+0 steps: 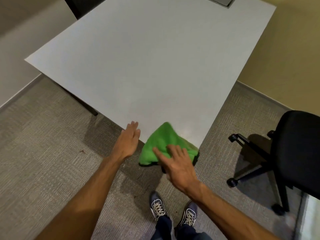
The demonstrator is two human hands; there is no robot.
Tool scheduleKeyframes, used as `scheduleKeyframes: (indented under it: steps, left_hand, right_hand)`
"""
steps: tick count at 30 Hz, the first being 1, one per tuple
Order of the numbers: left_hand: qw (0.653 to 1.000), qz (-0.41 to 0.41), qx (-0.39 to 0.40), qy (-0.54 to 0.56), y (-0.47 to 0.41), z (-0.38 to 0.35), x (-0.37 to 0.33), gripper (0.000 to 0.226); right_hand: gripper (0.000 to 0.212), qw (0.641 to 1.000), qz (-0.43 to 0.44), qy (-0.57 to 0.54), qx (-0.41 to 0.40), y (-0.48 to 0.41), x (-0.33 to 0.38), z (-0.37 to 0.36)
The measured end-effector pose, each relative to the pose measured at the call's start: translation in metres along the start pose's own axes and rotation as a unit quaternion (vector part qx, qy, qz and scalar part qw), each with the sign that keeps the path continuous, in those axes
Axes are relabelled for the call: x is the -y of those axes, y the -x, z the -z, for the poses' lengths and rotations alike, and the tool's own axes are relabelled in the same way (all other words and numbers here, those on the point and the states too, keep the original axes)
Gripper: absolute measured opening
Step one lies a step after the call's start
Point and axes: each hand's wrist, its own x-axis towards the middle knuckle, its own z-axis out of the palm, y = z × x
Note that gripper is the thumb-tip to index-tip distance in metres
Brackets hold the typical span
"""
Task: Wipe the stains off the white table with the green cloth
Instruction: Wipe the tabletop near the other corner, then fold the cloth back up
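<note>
Here, the green cloth (164, 141) is pressed onto the near corner of the tabletop (147, 66), low in the frame's centre, by the spread fingers of the right hand (178, 163). The left hand (129, 141) is held flat, fingers straight, just left of it.

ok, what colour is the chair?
The chair is black, seat and base; the head view shows it.
</note>
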Motion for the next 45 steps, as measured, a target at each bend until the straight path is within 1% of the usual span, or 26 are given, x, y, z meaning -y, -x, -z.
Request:
scheduleKeyframes:
  steps: [3, 5, 6, 7, 9, 11, 13, 14, 16, 18, 19, 22, 23, 26, 29, 31, 33, 35, 37, 40, 43, 45]
  left_hand:
    - [0.998, 0.024, -0.025, 0.051, 0.013, -0.014, -0.009, 0.050]
    - [0.996, 0.034, -0.024, 0.073, 0.023, -0.024, -0.017, 0.049]
    - [0.996, 0.037, -0.024, 0.083, 0.027, -0.028, -0.021, 0.049]
    - [0.994, 0.043, -0.029, 0.096, 0.031, -0.033, -0.025, 0.048]
    - [0.989, 0.063, -0.058, 0.119, 0.039, -0.040, -0.032, 0.045]
    - [0.983, 0.078, -0.102, 0.128, 0.045, -0.046, -0.037, 0.037]
    - [0.979, 0.090, -0.128, 0.135, 0.048, -0.050, -0.041, 0.034]
    - [0.977, 0.098, -0.128, 0.139, 0.047, -0.052, -0.043, 0.037]
    - [0.973, 0.123, -0.119, 0.152, 0.043, -0.054, -0.047, 0.049]
    - [0.963, 0.161, -0.108, 0.187, 0.037, -0.055, -0.049, 0.059]
    - [0.953, 0.185, -0.104, 0.215, 0.033, -0.056, -0.050, 0.057]
    - [0.911, 0.245, -0.098, 0.317, 0.025, -0.059, -0.050, 0.033]
    - [0.904, 0.256, -0.096, 0.330, 0.024, -0.060, -0.049, 0.031]
    - [0.898, 0.266, -0.106, 0.333, 0.026, -0.063, -0.053, 0.029]
    - [0.897, 0.258, -0.125, 0.337, 0.033, -0.069, -0.061, 0.033]
    - [0.887, 0.268, -0.130, 0.352, 0.038, -0.074, -0.068, 0.039]
    - [0.875, 0.291, -0.128, 0.366, 0.044, -0.079, -0.076, 0.042]
    - [0.880, 0.303, -0.115, 0.348, 0.049, -0.085, -0.085, 0.037]
    - [0.899, 0.298, -0.115, 0.299, 0.051, -0.089, -0.095, 0.029]
    - [0.924, 0.271, -0.149, 0.227, 0.050, -0.089, -0.121, 0.024]
    - [0.933, 0.231, -0.177, 0.213, 0.043, -0.089, -0.160, 0.021]
    - [0.936, 0.210, -0.191, 0.207, 0.036, -0.089, -0.191, 0.020]
  right_hand:
    - [0.054, 0.989, -0.148, -0.014, -0.025, -0.014, -0.030, 0.013]
    - [0.049, 0.974, -0.224, -0.027, 0.022, -0.026, -0.040, 0.014]
    - [0.050, 0.968, -0.241, -0.032, 0.058, -0.029, -0.040, 0.012]
    - [0.052, 0.967, -0.238, -0.035, 0.089, -0.031, -0.038, 0.009]
    - [0.056, 0.971, -0.195, -0.038, 0.133, -0.029, -0.028, 0.005]
    - [0.058, 0.976, -0.145, -0.051, 0.157, -0.022, -0.023, 0.009]
    - [0.056, 0.974, -0.128, -0.091, 0.161, -0.017, -0.027, 0.018]
    - [0.053, 0.972, -0.138, -0.120, 0.149, -0.016, -0.033, 0.023]
    - [0.044, 0.964, -0.187, -0.159, 0.101, -0.015, -0.046, 0.030]
    - [0.040, 0.952, -0.256, -0.159, 0.057, -0.016, -0.061, 0.034]
    - [0.041, 0.942, -0.292, -0.156, 0.048, -0.017, -0.069, 0.035]
    - [0.056, 0.906, -0.385, -0.159, 0.072, -0.020, -0.090, 0.037]
    - [0.058, 0.894, -0.406, -0.165, 0.091, -0.021, -0.095, 0.037]
    - [0.042, 0.872, -0.436, -0.180, 0.129, -0.021, -0.104, 0.035]
    - [0.049, 0.855, -0.457, -0.206, 0.135, -0.017, -0.109, 0.034]
    - [0.053, 0.847, -0.469, -0.203, 0.143, -0.015, -0.113, 0.036]
    - [0.043, 0.843, -0.471, -0.205, 0.160, -0.012, -0.116, 0.039]
    - [0.028, 0.841, -0.463, -0.220, 0.172, -0.008, -0.121, 0.042]
    - [0.029, 0.843, -0.455, -0.232, 0.167, -0.002, -0.128, 0.047]
    - [0.032, 0.847, -0.445, -0.251, 0.146, 0.007, -0.145, 0.060]
    - [0.033, 0.845, -0.444, -0.279, 0.103, 0.014, -0.172, 0.080]
    - [0.029, 0.845, -0.443, -0.290, 0.071, 0.016, -0.195, 0.099]
